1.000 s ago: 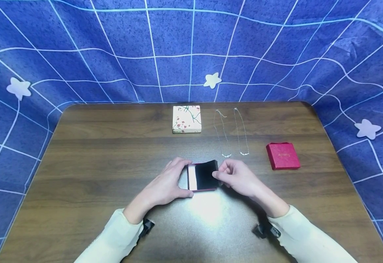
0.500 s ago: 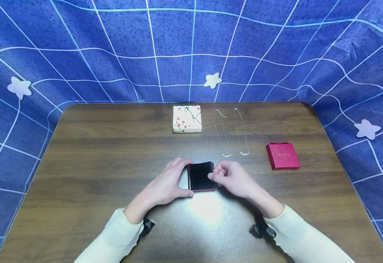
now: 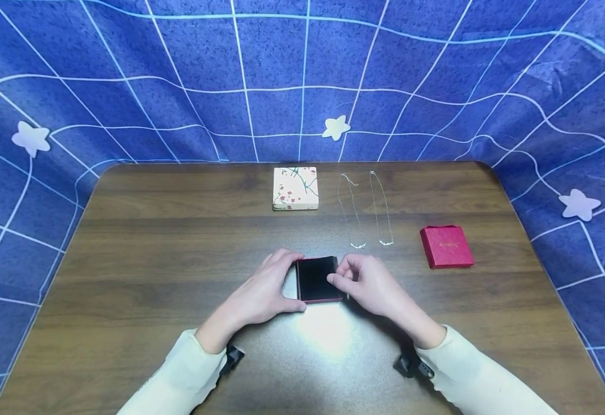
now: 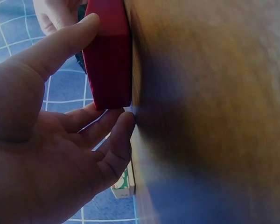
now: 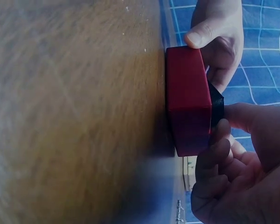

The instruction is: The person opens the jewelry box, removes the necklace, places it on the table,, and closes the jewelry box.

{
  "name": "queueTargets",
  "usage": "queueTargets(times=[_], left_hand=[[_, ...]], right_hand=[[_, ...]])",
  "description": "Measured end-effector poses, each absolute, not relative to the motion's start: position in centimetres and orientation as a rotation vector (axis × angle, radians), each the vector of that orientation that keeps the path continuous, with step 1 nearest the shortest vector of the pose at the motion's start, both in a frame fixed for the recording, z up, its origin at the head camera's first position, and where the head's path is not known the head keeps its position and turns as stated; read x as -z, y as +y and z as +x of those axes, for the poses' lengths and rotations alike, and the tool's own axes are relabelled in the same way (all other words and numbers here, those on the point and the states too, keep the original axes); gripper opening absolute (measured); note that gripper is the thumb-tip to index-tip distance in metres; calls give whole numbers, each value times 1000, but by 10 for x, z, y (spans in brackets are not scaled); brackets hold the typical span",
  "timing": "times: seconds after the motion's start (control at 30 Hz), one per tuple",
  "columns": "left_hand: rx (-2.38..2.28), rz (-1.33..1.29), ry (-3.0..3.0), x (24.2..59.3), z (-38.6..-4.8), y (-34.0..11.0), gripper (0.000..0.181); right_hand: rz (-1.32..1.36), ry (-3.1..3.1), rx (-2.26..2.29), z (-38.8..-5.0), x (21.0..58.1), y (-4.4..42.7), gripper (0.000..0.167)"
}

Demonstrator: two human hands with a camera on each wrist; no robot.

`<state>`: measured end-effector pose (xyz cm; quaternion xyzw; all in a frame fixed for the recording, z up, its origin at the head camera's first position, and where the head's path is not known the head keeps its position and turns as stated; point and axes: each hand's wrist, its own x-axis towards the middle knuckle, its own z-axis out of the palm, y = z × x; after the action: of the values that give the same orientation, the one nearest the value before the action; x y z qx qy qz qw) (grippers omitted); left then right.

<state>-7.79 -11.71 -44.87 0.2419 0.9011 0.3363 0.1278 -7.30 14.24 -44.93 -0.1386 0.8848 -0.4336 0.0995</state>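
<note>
A small red jewelry box (image 5: pixel 189 81) sits on the table with a black pad (image 3: pixel 315 280) at its top. My left hand (image 3: pixel 262 293) holds the box from its left side, thumb on the near wall and fingers at the far wall. Between thumb and curled index finger, my right hand (image 3: pixel 372 286) pinches the pad's right edge. In the right wrist view the black pad's raised edge (image 5: pixel 217 105) stands a little above the rim. Whatever lies under the pad is hidden.
Two fine silver necklaces, one with a pendant (image 3: pixel 357 246) and the other with a similar pendant (image 3: pixel 386 242), lie beyond the box. A floral-patterned box (image 3: pixel 295 189) stands at the back. A red box lid (image 3: pixel 447 246) lies to the right.
The black pad has come down and left into the red box, covering the white strip that showed at its left. My right hand has shifted slightly left; my left hand has stayed put.
</note>
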Motion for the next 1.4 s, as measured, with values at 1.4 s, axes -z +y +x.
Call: queueTargets(times=[1.4], left_hand=[[-964, 697, 2615, 448, -79, -118, 92]], right_hand=[[-728, 2763, 1002, -69, 448, 143, 43]])
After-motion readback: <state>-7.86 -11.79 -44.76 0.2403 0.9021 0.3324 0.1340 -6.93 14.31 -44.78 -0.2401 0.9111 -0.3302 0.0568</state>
